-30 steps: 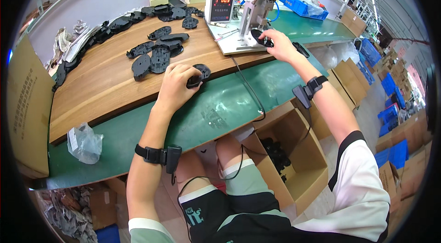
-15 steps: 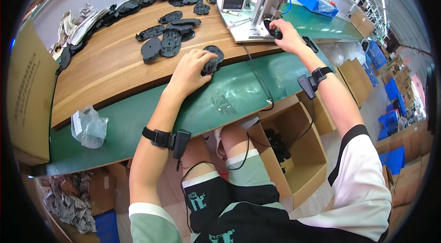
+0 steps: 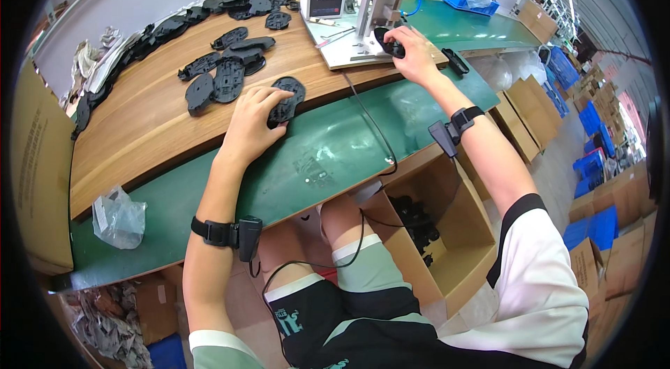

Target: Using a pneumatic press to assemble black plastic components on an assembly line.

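My left hand [image 3: 251,121] is closed on the edge of a black oval plastic shell [image 3: 287,98], at the front edge of the wooden board [image 3: 157,114]. A second black plastic shell [image 3: 385,41] is pinched in the fingers of my right hand [image 3: 415,56]. That hand is at the foot of a metal bench press [image 3: 377,3], over its pale base plate [image 3: 342,55]. Part of the right-hand shell is hidden behind my fingers. Several loose black shells [image 3: 227,79] lie on the board beyond my left hand.
A display box [image 3: 326,3] with red digits stands left of the press. More black parts [image 3: 160,34] line the board's back edge. A clear plastic bag [image 3: 120,219] lies on the green bench at left. Below the bench sits an open carton [image 3: 457,268] with black parts inside.
The whole view has shifted, so the bench and both hands appear farther left. Each hand keeps its hold on its black shell, with little other visible movement.
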{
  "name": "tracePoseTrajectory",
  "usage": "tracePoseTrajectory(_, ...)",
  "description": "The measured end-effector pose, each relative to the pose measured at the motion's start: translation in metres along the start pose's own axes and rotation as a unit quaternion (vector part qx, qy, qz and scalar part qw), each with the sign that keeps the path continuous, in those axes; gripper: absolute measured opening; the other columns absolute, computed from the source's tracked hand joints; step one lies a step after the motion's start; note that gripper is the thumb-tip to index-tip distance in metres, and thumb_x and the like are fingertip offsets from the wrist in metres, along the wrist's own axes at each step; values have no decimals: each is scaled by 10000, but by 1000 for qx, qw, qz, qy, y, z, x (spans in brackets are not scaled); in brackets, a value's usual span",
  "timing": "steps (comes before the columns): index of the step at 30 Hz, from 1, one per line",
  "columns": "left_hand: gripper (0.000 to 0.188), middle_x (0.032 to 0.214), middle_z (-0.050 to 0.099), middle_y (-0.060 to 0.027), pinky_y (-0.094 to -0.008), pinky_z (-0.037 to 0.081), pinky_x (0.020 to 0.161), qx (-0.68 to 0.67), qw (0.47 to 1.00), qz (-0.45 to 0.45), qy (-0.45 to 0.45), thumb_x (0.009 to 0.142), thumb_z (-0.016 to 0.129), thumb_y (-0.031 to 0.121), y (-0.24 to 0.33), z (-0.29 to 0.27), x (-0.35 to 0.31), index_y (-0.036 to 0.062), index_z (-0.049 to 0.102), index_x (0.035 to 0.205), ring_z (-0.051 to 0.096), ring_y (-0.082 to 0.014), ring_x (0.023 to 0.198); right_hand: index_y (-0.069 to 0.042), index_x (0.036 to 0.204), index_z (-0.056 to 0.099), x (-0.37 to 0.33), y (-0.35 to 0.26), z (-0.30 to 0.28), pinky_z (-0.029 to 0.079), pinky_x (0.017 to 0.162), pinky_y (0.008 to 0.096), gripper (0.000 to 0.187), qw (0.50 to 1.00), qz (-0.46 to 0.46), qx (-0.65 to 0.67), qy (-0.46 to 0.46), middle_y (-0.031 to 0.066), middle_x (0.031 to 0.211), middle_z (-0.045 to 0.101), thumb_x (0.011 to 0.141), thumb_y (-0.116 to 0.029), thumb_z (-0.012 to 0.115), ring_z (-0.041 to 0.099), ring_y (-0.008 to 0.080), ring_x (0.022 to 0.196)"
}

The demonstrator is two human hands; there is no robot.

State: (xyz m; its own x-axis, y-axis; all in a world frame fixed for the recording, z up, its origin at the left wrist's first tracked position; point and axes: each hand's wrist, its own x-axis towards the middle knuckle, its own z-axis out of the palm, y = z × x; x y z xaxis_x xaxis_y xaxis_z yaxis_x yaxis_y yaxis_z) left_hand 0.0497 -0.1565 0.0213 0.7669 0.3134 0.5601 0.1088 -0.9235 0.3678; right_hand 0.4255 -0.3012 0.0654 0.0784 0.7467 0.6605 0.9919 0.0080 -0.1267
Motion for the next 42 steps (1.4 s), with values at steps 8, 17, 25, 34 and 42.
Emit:
tracePoseTrajectory(8,696,1322,638,-148,-450,393,1165,45,999,6,-6,725,722,16,8,3,3,117,607,1404,524,-350,1331,-101,1080,651,-6,3,3,501,926,447,385,999,27,-5,19,99,1104,660,738,75,635,595,366,1053)
tracePoseTrajectory(17,666,1292,650,-143,-421,495,1059,-49,998,-25,26,767,704,7,-5,1,3,116,594,1415,580,-332,1229,-98,1097,658,-6,-7,6,501,947,438,416,999,44,0,18,97,1134,658,722,80,628,582,368,1077)
tracePoseTrajectory(25,664,1276,645,-169,-424,489,1046,-51,997,-27,48,861,596,-56,7,-3,10,97,508,1501,587,-350,1210,-113,1072,659,-13,-5,10,490,946,439,375,997,53,-2,62,73,1105,659,736,55,648,578,353,1076)
tracePoseTrajectory(34,523,1274,644,-224,-451,485,1036,-60,993,-59,79,965,538,-32,8,-4,8,79,521,1476,592,-383,1210,-119,1044,663,-13,-12,14,495,931,437,346,994,45,-15,102,75,1074,663,746,51,615,586,358,1042)
tracePoseTrajectory(42,459,1198,673,-217,-392,540,910,-84,989,-69,104,1016,558,-8,0,4,7,61,505,1466,670,-340,1030,-115,1048,670,-14,-6,15,503,953,441,360,995,50,11,87,71,1079,666,741,64,610,589,353,1073)
